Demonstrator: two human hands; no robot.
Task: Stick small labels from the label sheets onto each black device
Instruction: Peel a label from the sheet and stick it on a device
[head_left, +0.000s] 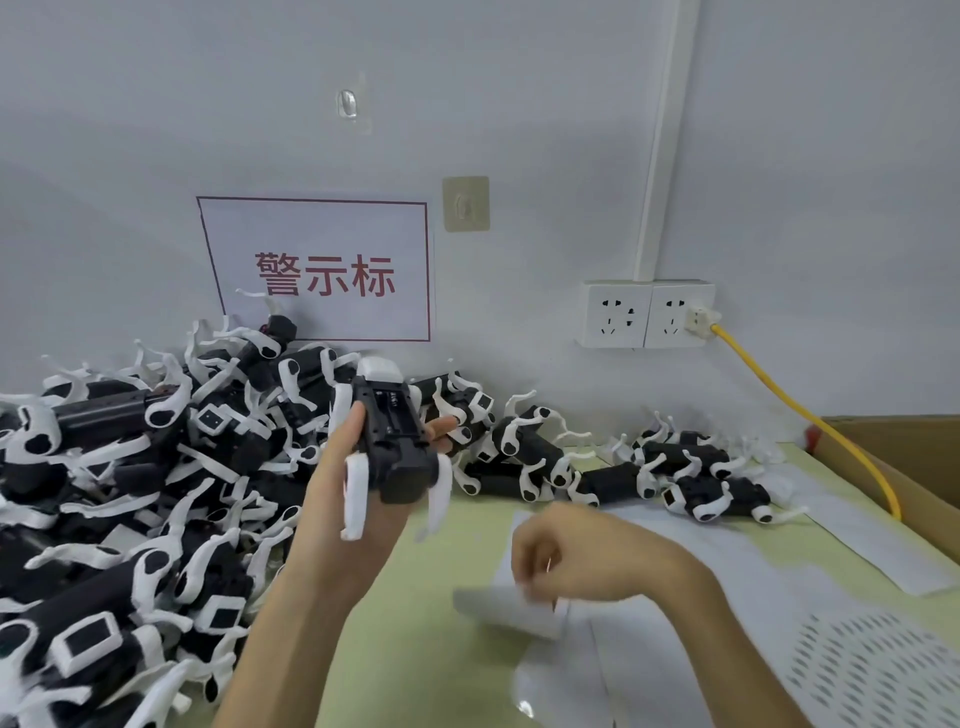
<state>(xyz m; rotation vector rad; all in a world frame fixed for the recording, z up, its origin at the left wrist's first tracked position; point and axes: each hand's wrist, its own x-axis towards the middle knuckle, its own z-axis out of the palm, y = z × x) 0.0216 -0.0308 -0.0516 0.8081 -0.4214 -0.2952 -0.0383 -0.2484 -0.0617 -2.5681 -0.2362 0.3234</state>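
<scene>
Left of our right hand (566, 561) (curled over a label sheet (639, 665), grip unclear), our left hand (340, 470) grips a black device (392, 441).

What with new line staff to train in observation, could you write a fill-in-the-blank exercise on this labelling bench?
1. The left hand holds up one black device whose legs are coloured ____.
2. The cable plugged into the wall socket is coloured ____.
3. The characters on the sign are coloured ____.
4. The big pile of devices lies on the person's ____ side.

Missing words: white; yellow; red; left.
</scene>
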